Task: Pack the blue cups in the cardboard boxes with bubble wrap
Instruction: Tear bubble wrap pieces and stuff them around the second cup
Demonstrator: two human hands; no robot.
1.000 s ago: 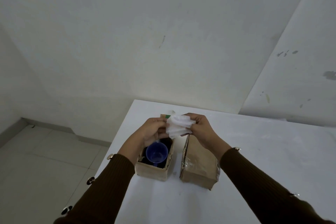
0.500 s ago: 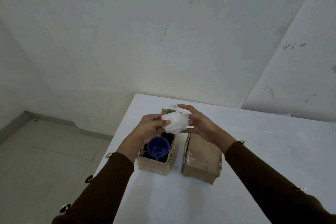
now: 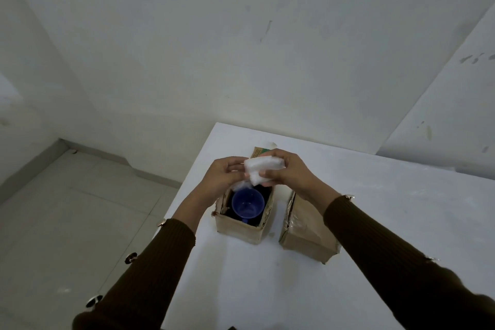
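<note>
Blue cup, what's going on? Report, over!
Copy: left hand and right hand grip the bubble wrap wad above the open box. Inside it the blue cup sits upright, uncovered. Beside it the second box, closed. Nothing in the way.

boxes: 2, open box (image 3: 235,230) and closed box (image 3: 304,233) | blue cup (image 3: 247,205): 1 | bubble wrap wad (image 3: 263,167): 1 | hands: 2, left hand (image 3: 223,178) and right hand (image 3: 290,173) | white table (image 3: 401,209): 1

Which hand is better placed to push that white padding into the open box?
Probably the right hand: it grips most of the white bubble wrap wad, which hangs just above the blue plastic cup in the open cardboard box. The left hand only pinches its edge.
</note>
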